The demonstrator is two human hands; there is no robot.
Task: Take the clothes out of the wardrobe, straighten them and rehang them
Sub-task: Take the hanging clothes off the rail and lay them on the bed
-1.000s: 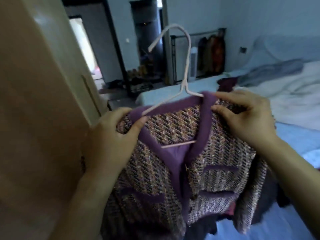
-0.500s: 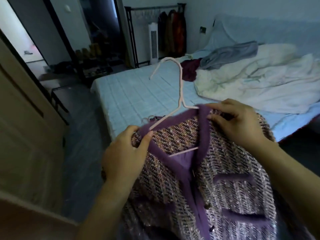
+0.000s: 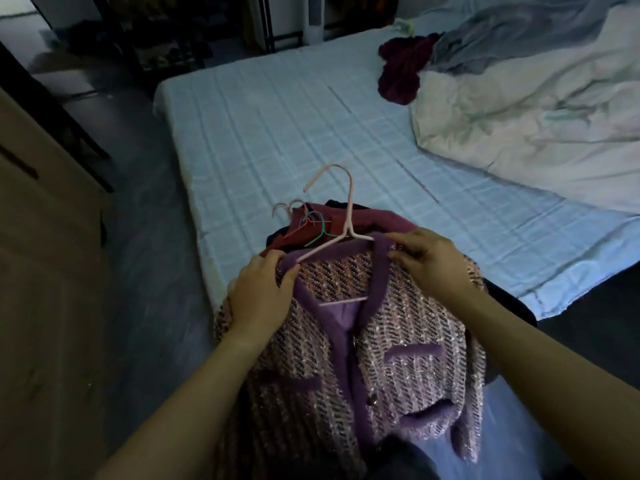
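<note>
A pink-and-purple woven tweed jacket with violet fuzzy trim (image 3: 398, 334) hangs on a pale pink wire hanger (image 3: 349, 216), held over the near corner of a bed covered in a pale blue checked sheet (image 3: 277, 126). The left hand (image 3: 258, 299) grips one shoulder of the jacket, its fingers (image 3: 289, 277) curled onto the violet collar edge just below the hanger's sloping arm. The right hand (image 3: 436, 268) holds the opposite shoulder, its fingers (image 3: 401, 239) pinched on the collar trim where the hanger wire goes under the fabric. The hook stands upright above the two hands.

Just beyond the jacket, a maroon garment (image 3: 367, 221) lies on the sheet with a thin green wire hanger (image 3: 322, 233) and small pink hanger hooks (image 3: 287, 206) sticking out of it. Further up the bed are a crumpled white duvet (image 3: 519, 126), a dark red cloth (image 3: 401, 71) and a grey garment (image 3: 502, 39). A beige wooden wardrobe door (image 3: 45, 271) fills the left edge.
</note>
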